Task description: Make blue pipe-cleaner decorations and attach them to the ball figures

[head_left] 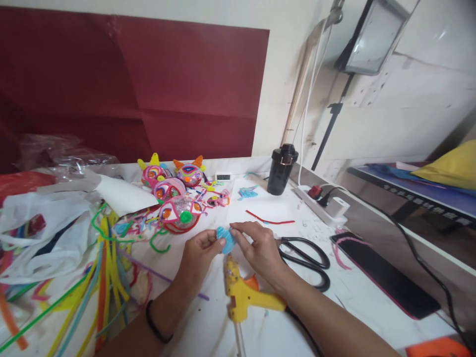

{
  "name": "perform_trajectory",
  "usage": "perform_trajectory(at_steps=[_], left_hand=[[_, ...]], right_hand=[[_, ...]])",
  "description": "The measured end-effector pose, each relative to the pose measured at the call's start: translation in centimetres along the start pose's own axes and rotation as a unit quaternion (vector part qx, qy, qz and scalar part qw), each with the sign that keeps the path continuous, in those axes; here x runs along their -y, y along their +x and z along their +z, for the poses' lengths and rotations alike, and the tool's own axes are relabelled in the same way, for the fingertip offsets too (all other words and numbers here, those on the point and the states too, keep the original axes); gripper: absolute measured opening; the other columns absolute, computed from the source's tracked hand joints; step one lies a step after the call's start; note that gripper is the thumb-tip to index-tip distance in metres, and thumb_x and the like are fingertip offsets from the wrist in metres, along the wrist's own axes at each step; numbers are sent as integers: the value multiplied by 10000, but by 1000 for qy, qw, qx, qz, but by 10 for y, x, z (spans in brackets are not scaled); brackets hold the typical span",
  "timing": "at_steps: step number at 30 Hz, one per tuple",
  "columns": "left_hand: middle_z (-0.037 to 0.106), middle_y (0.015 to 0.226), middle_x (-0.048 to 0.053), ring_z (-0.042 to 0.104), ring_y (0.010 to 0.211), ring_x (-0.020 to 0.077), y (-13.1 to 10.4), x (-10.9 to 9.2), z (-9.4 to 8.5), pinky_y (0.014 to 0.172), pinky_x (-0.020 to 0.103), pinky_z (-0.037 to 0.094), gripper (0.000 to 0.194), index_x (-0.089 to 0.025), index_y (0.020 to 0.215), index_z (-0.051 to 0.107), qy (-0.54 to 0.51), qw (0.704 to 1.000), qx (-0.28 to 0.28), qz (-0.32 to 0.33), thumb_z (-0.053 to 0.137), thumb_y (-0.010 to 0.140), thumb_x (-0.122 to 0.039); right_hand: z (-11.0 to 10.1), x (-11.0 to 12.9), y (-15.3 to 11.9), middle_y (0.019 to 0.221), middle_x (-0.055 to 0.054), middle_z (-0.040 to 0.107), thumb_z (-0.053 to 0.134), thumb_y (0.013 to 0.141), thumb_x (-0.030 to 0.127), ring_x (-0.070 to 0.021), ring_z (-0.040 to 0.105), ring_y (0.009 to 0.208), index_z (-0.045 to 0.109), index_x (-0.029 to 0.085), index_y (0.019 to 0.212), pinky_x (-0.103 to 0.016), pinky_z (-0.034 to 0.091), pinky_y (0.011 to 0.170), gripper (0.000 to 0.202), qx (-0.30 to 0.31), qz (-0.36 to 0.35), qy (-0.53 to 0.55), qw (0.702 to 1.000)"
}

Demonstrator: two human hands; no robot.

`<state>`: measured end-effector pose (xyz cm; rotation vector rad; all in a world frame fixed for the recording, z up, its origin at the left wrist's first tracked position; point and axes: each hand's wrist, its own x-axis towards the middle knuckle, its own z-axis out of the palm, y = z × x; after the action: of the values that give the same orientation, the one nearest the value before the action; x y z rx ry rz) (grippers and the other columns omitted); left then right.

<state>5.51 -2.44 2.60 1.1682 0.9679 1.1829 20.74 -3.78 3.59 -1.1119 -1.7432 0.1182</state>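
Note:
Between my two hands is a small light-blue fuzzy piece (225, 239), apparently coiled pipe cleaner. My left hand (201, 253) pinches it from the left with thumb and fingers. The fingers of my right hand (256, 244) close at its right edge; what exactly they grip is too small to make out. Just below lies a yellow hot glue gun (238, 292) with a glue stick in its rear, partly under my right forearm. Black-handled scissors (307, 255) rest right of my right hand, their blades hidden. A red pipe cleaner (270, 220) lies beyond my hands.
Several decorated fish-like crafts (181, 214) stand behind my left hand. Loose pipe cleaners (106, 277) and plastic bags (44, 233) crowd the left. A black cup (282, 169), a power strip (322, 206) with cables and a dark phone (385, 275) occupy the right side.

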Motion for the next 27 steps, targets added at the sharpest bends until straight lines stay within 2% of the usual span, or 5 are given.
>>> perform_trajectory(at_steps=[4,8,15,19,27], left_hand=[[677,667,-8,588,650,125,-1,-1,0,634,219,472,170,-145,738,685,0,1000,-5,4,740,618,-252],[672,685,-10,593,669,123,-2,-2,-1,647,217,475,160,-149,752,680,6,1000,6,15,731,640,-252],[668,687,-5,607,655,125,0,2,-3,635,226,479,167,-153,766,634,26,999,0,39,722,648,-233],[651,655,-11,600,624,118,0,3,-4,612,217,474,165,-152,752,622,39,998,-3,54,721,644,-227],[632,636,-17,584,605,112,1,5,-4,588,214,468,179,-155,752,586,49,997,-10,57,715,649,-222]], right_hand=[[0,2,0,871,-81,736,531,845,194,-213,668,769,704,181,950,-339,481,716,202,34,18,17,999],[2,4,-1,921,-80,732,577,823,237,-227,666,848,713,190,959,-342,478,765,198,54,77,78,993],[8,-2,0,825,-63,729,633,769,291,-204,635,741,734,170,879,-313,475,697,192,70,202,229,950],[7,-1,3,786,-51,715,630,762,294,-181,609,706,727,161,838,-291,454,673,181,87,209,251,941],[8,0,0,722,-20,631,547,817,322,-141,546,659,632,155,783,-251,423,627,190,114,205,227,945]])
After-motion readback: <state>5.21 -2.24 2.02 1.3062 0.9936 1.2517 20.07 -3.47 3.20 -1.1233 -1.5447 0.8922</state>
